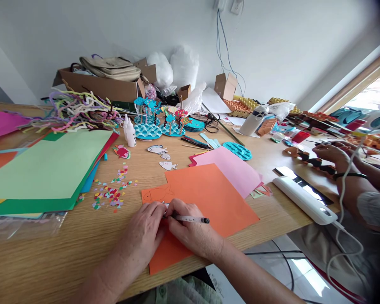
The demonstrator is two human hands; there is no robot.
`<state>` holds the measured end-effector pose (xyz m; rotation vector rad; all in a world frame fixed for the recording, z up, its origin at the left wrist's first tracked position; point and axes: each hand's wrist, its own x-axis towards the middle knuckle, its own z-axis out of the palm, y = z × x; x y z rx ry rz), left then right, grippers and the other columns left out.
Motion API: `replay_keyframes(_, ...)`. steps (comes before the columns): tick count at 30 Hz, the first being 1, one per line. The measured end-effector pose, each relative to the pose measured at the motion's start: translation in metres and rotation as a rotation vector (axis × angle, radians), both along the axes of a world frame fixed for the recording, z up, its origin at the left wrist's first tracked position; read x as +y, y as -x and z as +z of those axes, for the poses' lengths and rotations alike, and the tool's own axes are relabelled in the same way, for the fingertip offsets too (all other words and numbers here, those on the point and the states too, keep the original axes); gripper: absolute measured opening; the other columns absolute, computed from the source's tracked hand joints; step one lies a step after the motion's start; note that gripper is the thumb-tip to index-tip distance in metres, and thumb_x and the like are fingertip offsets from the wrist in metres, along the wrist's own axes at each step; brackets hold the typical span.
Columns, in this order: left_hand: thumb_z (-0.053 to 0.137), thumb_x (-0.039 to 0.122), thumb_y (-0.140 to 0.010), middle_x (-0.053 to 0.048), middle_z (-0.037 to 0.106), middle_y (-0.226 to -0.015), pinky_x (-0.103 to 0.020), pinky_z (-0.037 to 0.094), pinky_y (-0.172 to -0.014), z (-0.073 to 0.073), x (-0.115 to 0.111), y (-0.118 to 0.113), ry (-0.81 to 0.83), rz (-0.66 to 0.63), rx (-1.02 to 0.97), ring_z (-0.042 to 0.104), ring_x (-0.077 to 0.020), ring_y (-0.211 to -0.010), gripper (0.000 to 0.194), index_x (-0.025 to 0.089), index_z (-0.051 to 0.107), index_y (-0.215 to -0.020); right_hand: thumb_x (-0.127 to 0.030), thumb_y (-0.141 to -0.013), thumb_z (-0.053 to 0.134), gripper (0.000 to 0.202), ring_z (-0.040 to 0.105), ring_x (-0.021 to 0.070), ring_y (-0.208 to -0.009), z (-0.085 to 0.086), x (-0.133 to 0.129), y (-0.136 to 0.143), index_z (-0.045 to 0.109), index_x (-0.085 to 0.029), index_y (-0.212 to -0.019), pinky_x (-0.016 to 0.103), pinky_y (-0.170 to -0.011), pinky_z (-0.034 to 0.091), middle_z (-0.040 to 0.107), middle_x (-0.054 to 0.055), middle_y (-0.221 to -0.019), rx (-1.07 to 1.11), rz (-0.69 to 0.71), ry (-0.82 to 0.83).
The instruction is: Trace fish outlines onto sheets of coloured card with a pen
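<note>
My right hand (190,226) grips a pen (193,219) with a clear barrel and black end, its tip hidden behind the fingers. Beside it, my left hand (147,226) rests on the orange paper (209,194), fingers bent and close together. A sliver of something white (166,204) shows between the hands; most of it is covered. At the sheet's upper left is a drawn fish outline (156,193). Beyond the paper lie white fish cutouts (167,165) with black lines and a decorated red fish (122,152).
Colored sheets (50,164) are stacked at left, near scattered paper confetti (110,194). Behind stand glue bottles (130,133) and blue wave-shaped crafts (148,131). Pink paper (229,166) and a white laminator-like device (304,200) lie right. Another person's hands (335,152) work at far right.
</note>
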<state>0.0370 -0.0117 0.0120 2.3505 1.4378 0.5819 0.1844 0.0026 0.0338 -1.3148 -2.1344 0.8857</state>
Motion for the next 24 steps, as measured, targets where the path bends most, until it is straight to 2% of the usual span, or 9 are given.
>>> replay_keyframes(8, 0.048, -0.003, -0.071, -0.007, 0.059, -0.096, -0.039, 0.047, -0.082, -0.0075, 0.0010, 0.0007, -0.015, 0.005, -0.018, 0.055, -0.0238, -0.091, 0.030, 0.016, 0.052, -0.095, -0.007, -0.067, 0.041, 0.015, 0.040, 0.0104, -0.052, -0.0065, 0.0042, -0.0061, 0.041, -0.021, -0.067, 0.019, -0.051, 0.030, 0.045, -0.006, -0.056, 0.145, -0.001, -0.005)
replay_keyframes(19, 0.049, -0.002, -0.072, -0.006, 0.058, -0.097, -0.038, 0.046, -0.083, -0.0052, 0.0015, 0.0004, 0.053, 0.015, -0.012, 0.054, -0.0237, -0.093, 0.031, 0.017, 0.052, -0.096, -0.007, -0.066, 0.041, 0.015, 0.042, 0.0110, -0.052, -0.0077, 0.0036, -0.0050, 0.042, -0.021, -0.069, 0.020, -0.051, 0.031, 0.051, -0.003, -0.059, 0.117, -0.021, 0.000)
replay_keyframes(24, 0.048, -0.002, -0.072, -0.005, 0.057, -0.096, -0.037, 0.046, -0.082, -0.0050, 0.0021, 0.0011, 0.070, 0.009, -0.033, 0.054, -0.0224, -0.091, 0.029, 0.019, 0.050, -0.092, -0.007, -0.066, 0.041, 0.014, 0.040, 0.0106, -0.051, -0.0082, 0.0037, -0.0049, 0.042, -0.021, -0.069, 0.019, -0.050, 0.030, 0.047, -0.005, -0.057, 0.122, -0.007, -0.003)
